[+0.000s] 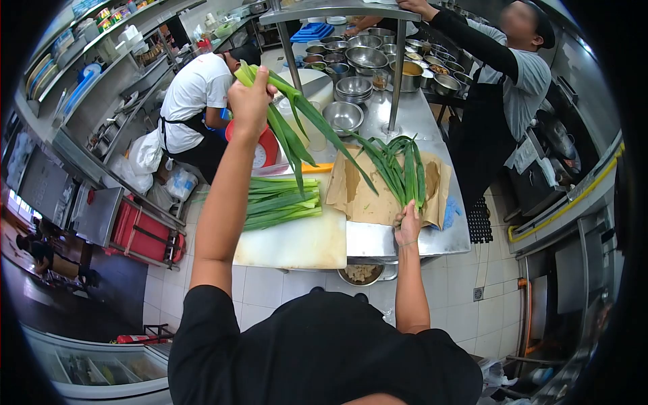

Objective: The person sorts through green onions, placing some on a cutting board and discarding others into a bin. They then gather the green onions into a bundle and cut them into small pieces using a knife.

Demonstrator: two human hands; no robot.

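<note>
Raised high at the upper left, my left hand (251, 101) is closed around green leek stalks (289, 138), whose long leaves hang down to the right. Lower on the right, my right hand (407, 224) grips the narrow end of a bunch of green leaves (398, 169), fanned out over brown paper (374, 202). Cut green stalks (280, 202) lie in a pile on the white cutting board (297, 246). An orange-handled tool (318, 167) rests behind that pile.
Metal bowls (343, 118) stand farther back on the steel table (439, 135). A red scale (260, 152) is behind my left forearm. One person (196, 94) bends at the left; another (520, 74) reaches over a shelf (337, 10) at the right.
</note>
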